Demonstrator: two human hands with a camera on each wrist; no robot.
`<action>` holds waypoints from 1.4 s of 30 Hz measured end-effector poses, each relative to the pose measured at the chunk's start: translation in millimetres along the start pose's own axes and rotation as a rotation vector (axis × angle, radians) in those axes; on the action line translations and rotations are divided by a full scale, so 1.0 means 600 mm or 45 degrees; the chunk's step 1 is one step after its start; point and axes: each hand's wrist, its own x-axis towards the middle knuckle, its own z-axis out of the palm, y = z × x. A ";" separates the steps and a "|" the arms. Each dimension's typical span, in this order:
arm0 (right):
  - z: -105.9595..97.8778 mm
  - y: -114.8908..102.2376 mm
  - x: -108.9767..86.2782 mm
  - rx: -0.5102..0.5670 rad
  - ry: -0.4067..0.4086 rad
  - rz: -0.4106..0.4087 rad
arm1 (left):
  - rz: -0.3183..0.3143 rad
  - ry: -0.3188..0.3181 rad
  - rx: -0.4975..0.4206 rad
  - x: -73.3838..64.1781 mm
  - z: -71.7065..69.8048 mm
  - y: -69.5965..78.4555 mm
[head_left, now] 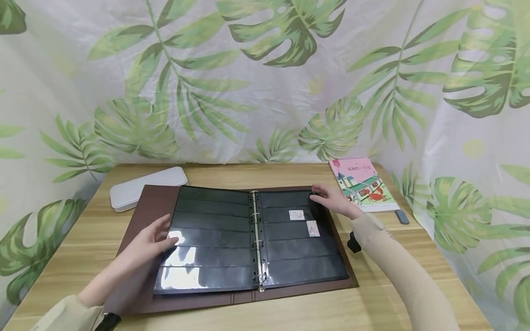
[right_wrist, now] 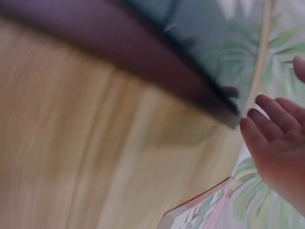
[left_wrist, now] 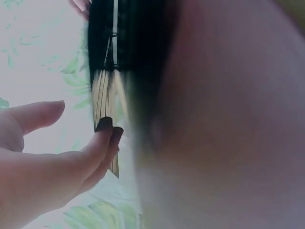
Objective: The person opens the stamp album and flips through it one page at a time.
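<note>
A brown ring-binder stamp album (head_left: 190, 301) lies spread on the table, with black pocket pages on both sides of its metal rings (head_left: 257, 241). Two small stamps, one pale (head_left: 296, 215) and one pinkish (head_left: 313, 228), sit in the right page. My left hand (head_left: 145, 243) is at the left page's outer edge, thumb apart from the fingers; in the left wrist view its fingertips (left_wrist: 106, 125) overlap the page edges, though contact is unclear. At the right page's far outer corner is my right hand (head_left: 335, 201), its fingers (right_wrist: 267, 126) loosely extended and gripping nothing.
A white case (head_left: 149, 187) lies behind the album at the left. To the back right is a pink picture book (head_left: 364, 184), with a small grey-blue block (head_left: 401, 216) by its near corner. A leaf-patterned curtain (head_left: 269, 92) hangs behind the wooden table (head_left: 306, 312).
</note>
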 end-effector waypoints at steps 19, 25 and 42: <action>0.023 0.034 0.002 -0.627 -0.101 -0.084 | 0.326 0.102 0.810 -0.013 0.067 -0.052; 0.021 0.031 0.002 -0.617 -0.062 -0.098 | 0.366 0.091 0.932 -0.019 0.071 -0.054; 0.022 0.032 0.002 -0.863 0.060 -0.170 | 0.400 0.099 0.959 -0.018 0.074 -0.060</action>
